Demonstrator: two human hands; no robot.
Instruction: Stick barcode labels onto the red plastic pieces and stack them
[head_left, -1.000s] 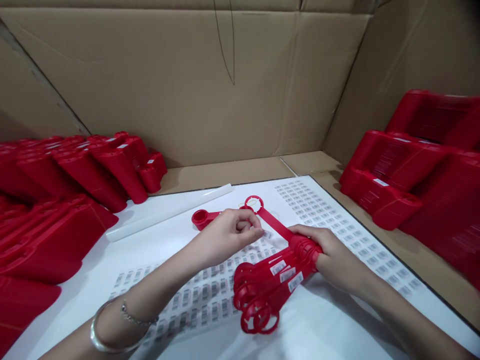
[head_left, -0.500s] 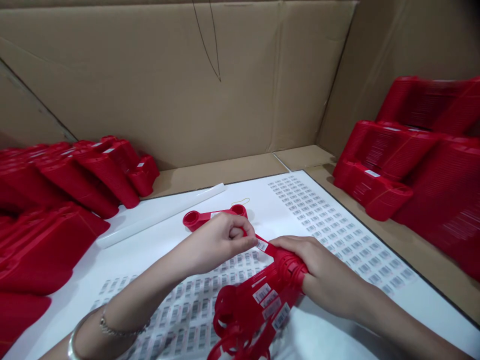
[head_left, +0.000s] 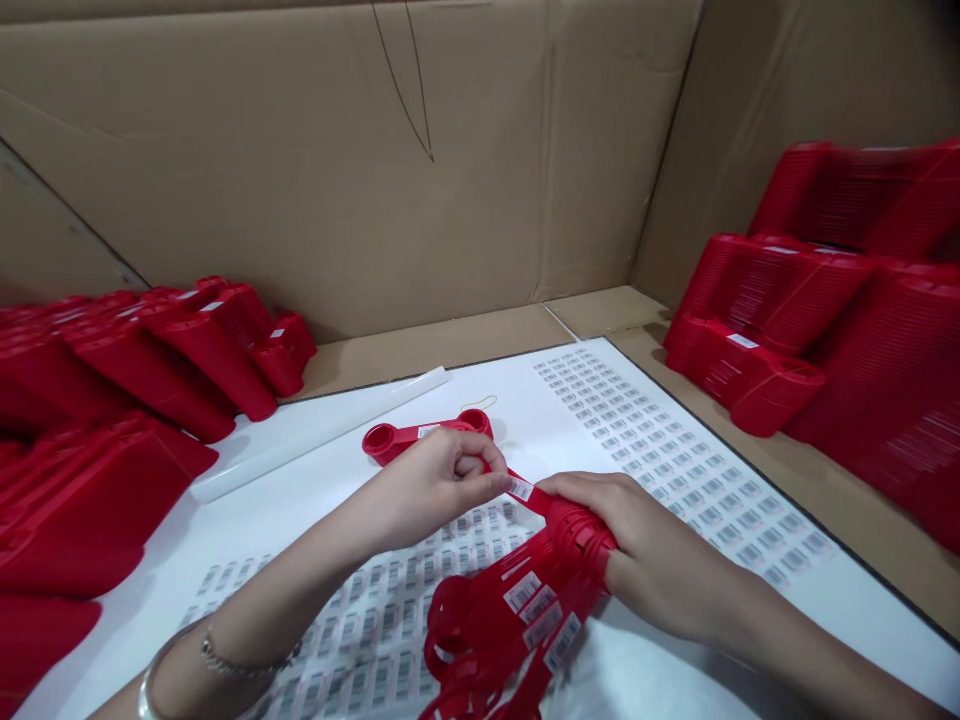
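1. The left hand, near the middle of the frame, is closed in a pinch on a red plastic piece, which has a round cup at its far end and lies flat under the hand.
2. The right hand, just right of centre, is wrapped around a bundle of red plastic strips, which fans out toward the bottom of the frame, with white barcode stickers on several strips.
3. The hands are close together but apart, with one red strip running between them. It carries a barcode sticker and lies just beside the left thumb.
4. A white tabletop fills the lower part of the frame. A barcode label sheet lies on it beneath the hands and bundle, and its rows continue toward the right.
5. A frosted plastic tube lies at an angle on the tabletop, left of the hands.
6. Stacks of red plastic parts sit at the left and right edges of the frame, with brown cardboard standing behind them.
7. A metal bangle and a thin chain bracelet circle the left wrist.
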